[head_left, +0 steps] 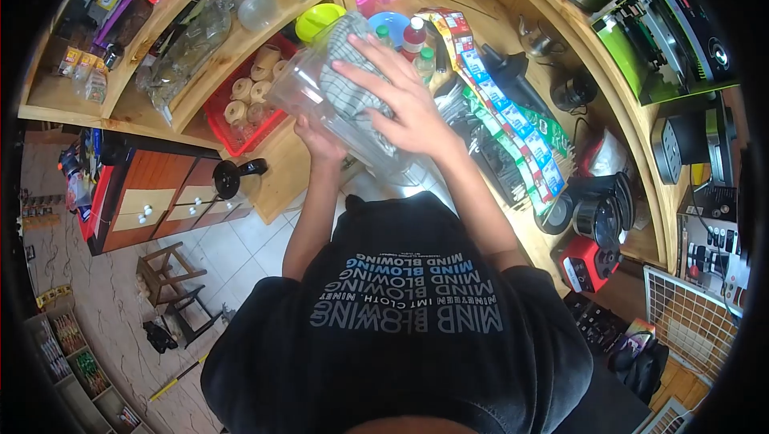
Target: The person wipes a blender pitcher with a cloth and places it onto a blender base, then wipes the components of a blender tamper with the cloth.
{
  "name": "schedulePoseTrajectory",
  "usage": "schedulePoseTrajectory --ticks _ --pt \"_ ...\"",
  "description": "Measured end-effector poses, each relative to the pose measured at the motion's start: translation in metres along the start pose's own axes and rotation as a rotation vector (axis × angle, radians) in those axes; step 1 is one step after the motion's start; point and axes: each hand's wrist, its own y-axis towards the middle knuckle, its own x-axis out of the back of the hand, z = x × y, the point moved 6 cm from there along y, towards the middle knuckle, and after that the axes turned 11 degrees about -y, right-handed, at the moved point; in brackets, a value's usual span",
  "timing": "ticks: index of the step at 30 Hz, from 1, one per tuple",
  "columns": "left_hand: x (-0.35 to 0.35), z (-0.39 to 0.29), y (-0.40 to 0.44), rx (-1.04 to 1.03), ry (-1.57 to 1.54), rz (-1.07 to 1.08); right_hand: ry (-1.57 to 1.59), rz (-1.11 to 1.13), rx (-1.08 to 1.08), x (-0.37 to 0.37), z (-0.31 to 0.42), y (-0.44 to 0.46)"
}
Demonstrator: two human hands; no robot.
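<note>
My left hand (pixel 320 142) grips the lower side of a clear plastic container (pixel 304 93), which is held tilted in front of my chest. A grey striped cloth (pixel 350 73) lies against the container. My right hand (pixel 404 101) presses on the cloth with its fingers spread over it, holding it to the container's side. Part of the container is hidden behind the cloth and my right hand.
A red basket (pixel 212 117) of small jars stands on the left shelf. Bottles (pixel 414 36), hanging sachet strips (pixel 501 109), a yellow-green bowl (pixel 320 21) and a black pan (pixel 227 180) are nearby. Kettles and a red appliance (pixel 591 262) line the right side.
</note>
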Motion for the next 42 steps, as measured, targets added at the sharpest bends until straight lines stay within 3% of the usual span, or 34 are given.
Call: schedulePoseTrajectory --ticks 4,6,10,14,19,22,26,30,34,36,40,42 --pt "0.008 0.003 -0.001 0.055 -0.126 -0.071 0.011 -0.076 0.070 -0.002 0.003 0.031" --pt "0.018 0.007 -0.002 0.115 -0.059 -0.145 0.044 -0.076 -0.006 -0.006 -0.001 0.042" --pt "0.020 0.015 -0.006 0.172 -0.151 -0.098 0.026 -0.068 -0.037 -0.019 -0.009 0.044" --pt "0.027 0.003 -0.001 0.070 -0.153 -0.289 0.002 0.086 0.099 -0.026 0.003 0.032" --pt "0.038 -0.010 0.013 0.019 -0.211 -0.152 0.293 0.184 0.021 -0.023 -0.014 0.003" --pt "0.052 -0.025 0.025 -0.016 -0.314 -0.172 0.319 0.268 -0.064 -0.018 -0.023 -0.025" --pt "0.015 -0.033 0.024 0.019 -0.305 -0.072 0.266 0.333 -0.116 -0.009 -0.020 -0.038" --pt "0.004 -0.003 0.021 0.115 -0.323 -0.013 0.266 0.158 -0.154 0.004 -0.021 -0.018" --pt "-0.022 0.026 -0.005 0.248 -0.073 0.065 0.263 -0.022 -0.137 0.039 -0.029 0.006" --pt "-0.029 0.034 -0.012 0.325 -0.045 0.055 0.218 -0.029 -0.169 0.047 -0.028 0.008" --pt "-0.037 0.037 -0.009 0.262 -0.155 0.009 0.137 -0.036 -0.055 0.042 -0.019 -0.002" --pt "-0.034 0.033 -0.005 0.239 -0.160 -0.010 0.336 -0.002 -0.157 0.027 -0.026 -0.019"
